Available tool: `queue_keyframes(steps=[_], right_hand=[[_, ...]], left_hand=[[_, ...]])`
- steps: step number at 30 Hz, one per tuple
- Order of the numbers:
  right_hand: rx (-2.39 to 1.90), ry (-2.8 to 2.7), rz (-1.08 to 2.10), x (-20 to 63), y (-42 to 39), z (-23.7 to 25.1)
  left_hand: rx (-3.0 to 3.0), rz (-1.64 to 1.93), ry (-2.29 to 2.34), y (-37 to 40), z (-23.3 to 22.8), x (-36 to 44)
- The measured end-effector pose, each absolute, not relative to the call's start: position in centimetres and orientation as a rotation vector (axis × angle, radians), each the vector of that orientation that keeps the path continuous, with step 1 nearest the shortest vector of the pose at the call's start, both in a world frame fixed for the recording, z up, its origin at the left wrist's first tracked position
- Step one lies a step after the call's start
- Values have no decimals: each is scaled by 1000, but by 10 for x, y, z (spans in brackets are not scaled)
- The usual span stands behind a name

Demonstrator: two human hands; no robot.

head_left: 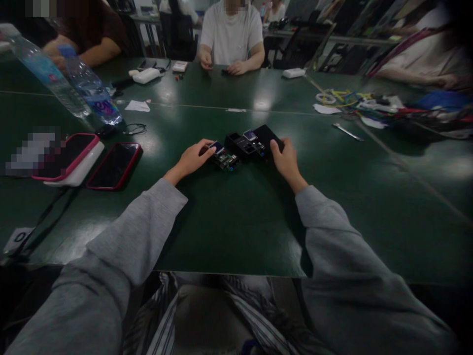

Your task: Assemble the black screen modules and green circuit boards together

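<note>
My left hand [197, 157] is closed on the edge of a small circuit board [227, 160] that carries a little screen, thumb on top. Just beyond it lies a black open casing [236, 143]. A second board with a small screen [251, 136] sits at that casing; whether it is fixed there I cannot tell. On the right, a flat black panel [266, 135] is gripped by my right hand [285, 159], its thumb over the near edge and its fingers mostly hidden behind. The panel and casing touch or overlap in view.
Two phones [115, 166] [70, 155] and tilted-looking water bottles [96, 93] are on the left. A wrench [347, 132] and tangled cables [391, 111] lie on the right. Across the green table [229, 222] sits a person in a white shirt [232, 34].
</note>
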State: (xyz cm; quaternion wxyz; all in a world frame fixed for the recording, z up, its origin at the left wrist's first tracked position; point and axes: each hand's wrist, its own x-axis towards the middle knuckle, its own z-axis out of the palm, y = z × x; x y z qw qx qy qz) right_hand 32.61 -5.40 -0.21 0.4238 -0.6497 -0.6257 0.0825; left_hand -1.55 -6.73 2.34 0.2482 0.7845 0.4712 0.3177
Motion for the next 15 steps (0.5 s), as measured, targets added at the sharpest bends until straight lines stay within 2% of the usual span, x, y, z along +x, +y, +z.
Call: queue_keyframes(steps=[15], right_hand=[[-1625, -1568, 206, 324, -56, 0]], left_hand=[[2146, 852, 1297, -69, 25, -16]])
